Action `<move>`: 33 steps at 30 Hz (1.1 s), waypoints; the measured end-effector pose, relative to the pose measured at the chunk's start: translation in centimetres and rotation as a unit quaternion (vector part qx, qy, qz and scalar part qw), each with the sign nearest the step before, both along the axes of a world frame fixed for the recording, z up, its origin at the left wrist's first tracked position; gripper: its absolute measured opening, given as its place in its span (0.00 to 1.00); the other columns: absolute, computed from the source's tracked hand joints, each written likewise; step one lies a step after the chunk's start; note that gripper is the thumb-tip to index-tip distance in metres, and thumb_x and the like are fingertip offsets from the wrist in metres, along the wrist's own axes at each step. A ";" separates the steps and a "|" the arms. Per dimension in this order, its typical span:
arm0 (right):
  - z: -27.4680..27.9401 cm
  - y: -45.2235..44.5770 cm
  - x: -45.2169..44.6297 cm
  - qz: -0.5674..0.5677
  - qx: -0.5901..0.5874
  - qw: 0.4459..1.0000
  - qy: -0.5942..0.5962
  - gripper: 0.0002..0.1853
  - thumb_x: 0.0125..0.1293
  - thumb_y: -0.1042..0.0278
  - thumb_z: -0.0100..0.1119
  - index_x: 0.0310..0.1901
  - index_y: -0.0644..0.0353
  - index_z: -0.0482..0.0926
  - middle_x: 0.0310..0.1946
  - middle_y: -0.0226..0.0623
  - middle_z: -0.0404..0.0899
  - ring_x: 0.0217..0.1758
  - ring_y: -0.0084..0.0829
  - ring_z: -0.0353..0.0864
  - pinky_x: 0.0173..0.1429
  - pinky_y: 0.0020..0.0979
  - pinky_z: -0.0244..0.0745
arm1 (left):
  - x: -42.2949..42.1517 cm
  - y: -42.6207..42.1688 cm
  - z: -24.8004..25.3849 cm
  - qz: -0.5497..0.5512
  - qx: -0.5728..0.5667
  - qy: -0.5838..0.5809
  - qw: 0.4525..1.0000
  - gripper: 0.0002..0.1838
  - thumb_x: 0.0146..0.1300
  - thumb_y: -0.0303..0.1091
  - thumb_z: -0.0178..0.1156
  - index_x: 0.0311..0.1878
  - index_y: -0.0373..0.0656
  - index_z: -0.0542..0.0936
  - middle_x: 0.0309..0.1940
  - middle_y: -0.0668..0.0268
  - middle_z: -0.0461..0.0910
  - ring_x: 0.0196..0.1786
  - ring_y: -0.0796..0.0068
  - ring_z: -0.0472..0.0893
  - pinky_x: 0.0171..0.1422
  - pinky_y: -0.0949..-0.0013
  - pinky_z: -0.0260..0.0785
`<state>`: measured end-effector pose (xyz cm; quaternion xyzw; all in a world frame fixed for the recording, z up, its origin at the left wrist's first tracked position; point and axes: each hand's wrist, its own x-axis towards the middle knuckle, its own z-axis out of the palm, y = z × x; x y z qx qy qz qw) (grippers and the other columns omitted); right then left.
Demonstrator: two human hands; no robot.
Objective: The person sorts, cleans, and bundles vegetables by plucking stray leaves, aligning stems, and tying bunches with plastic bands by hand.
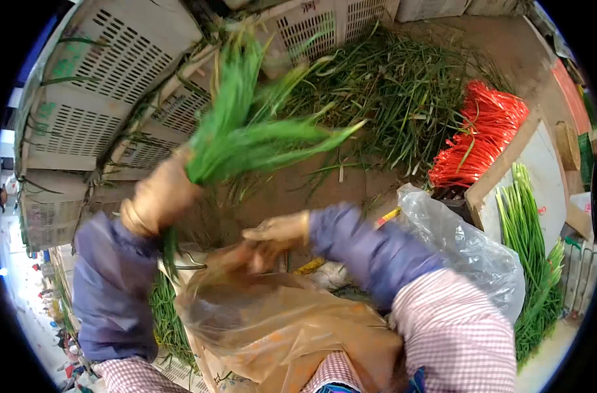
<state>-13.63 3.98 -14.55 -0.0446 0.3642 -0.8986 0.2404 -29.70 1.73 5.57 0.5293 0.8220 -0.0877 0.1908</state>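
My left hand (161,193), in a tan glove, is closed around a bunch of green chives (239,131). The leaves fan up and to the right, blurred by motion. My right hand (279,237), also gloved and partly smeared, is in front of my body just above a brownish translucent plastic sheet (279,318) over my lap. Its thumb and fingers look apart, and I see nothing in them. More chives (164,314) lie in a pale crate at lower left, below my left forearm.
Slatted plastic crates (69,124) are stacked at left and back. A heap of loose green leaves (397,98) covers the floor ahead. To the right are red ties (485,131), a clear plastic bag (462,236) and a bundle of chives (527,223) on a pale board.
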 end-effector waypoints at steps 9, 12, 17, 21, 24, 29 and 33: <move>-0.3 -12.5 -1.5 -0.305 -0.560 0.757 0.145 0.32 0.67 0.43 0.43 0.69 0.45 0.54 0.68 0.52 0.53 0.70 0.51 0.55 0.71 0.55 0.51 | 9.2 -22.4 2.3 -0.031 -0.037 0.044 0.998 0.52 0.47 0.36 0.67 0.71 0.39 0.46 0.16 0.51 0.75 0.20 0.51 0.78 0.23 0.55 0.67; -1.3 -14.3 -0.6 -0.302 -0.531 0.779 0.140 0.39 0.63 0.33 0.43 0.70 0.47 0.52 0.66 0.55 0.57 0.69 0.51 0.57 0.70 0.56 0.55 | 13.7 -32.5 1.1 0.092 -0.150 0.029 0.984 0.55 0.44 0.38 0.70 0.71 0.38 0.45 0.32 0.44 0.78 0.27 0.48 0.79 0.27 0.54 0.69; 2.2 -13.5 -0.6 -0.122 -0.555 0.776 0.273 0.46 0.62 0.26 0.26 0.71 0.56 0.47 0.54 0.55 0.73 0.64 0.56 0.63 0.69 0.56 0.54 | 16.2 -39.8 0.0 -0.041 -0.023 -0.011 0.999 0.48 0.45 0.37 0.70 0.67 0.35 0.56 0.55 0.42 0.70 0.55 0.48 0.73 0.57 0.56 0.66; 3.0 -13.8 -0.9 -0.041 -0.536 0.794 0.283 0.45 0.67 0.31 0.25 0.69 0.67 0.49 0.40 0.47 0.78 0.51 0.49 0.74 0.68 0.54 0.55 | 11.0 -37.3 6.5 0.173 0.004 -0.315 0.933 0.46 0.43 0.36 0.71 0.66 0.37 0.60 0.61 0.49 0.66 0.64 0.53 0.67 0.68 0.58 0.56; 4.4 -13.6 -0.5 0.007 -0.513 0.794 0.327 0.42 0.69 0.34 0.25 0.68 0.68 0.53 0.37 0.44 0.78 0.50 0.47 0.74 0.68 0.53 0.56 | 9.6 -32.2 2.2 0.200 0.360 -0.463 0.785 0.57 0.38 0.36 0.75 0.71 0.41 0.51 0.67 0.57 0.60 0.67 0.59 0.62 0.70 0.58 0.53; 8.2 -10.6 4.7 -0.239 -0.332 0.908 0.094 0.25 0.73 0.50 0.38 0.51 0.67 0.72 0.29 0.36 0.78 0.39 0.38 0.80 0.57 0.45 0.74 | 15.1 -27.1 -7.4 0.247 0.122 -0.750 0.601 0.53 0.39 0.34 0.75 0.69 0.39 0.55 0.63 0.61 0.65 0.63 0.69 0.65 0.69 0.65 0.55; 8.2 -8.2 7.0 -0.326 -0.222 0.918 -0.041 0.17 0.72 0.52 0.41 0.34 0.55 0.73 0.16 0.24 0.63 0.18 0.23 0.65 0.30 0.32 0.72 | 15.8 -27.7 -10.0 0.285 -0.008 -0.795 0.536 0.38 0.44 0.32 0.72 0.61 0.37 0.68 0.53 0.63 0.75 0.55 0.71 0.73 0.61 0.67 0.65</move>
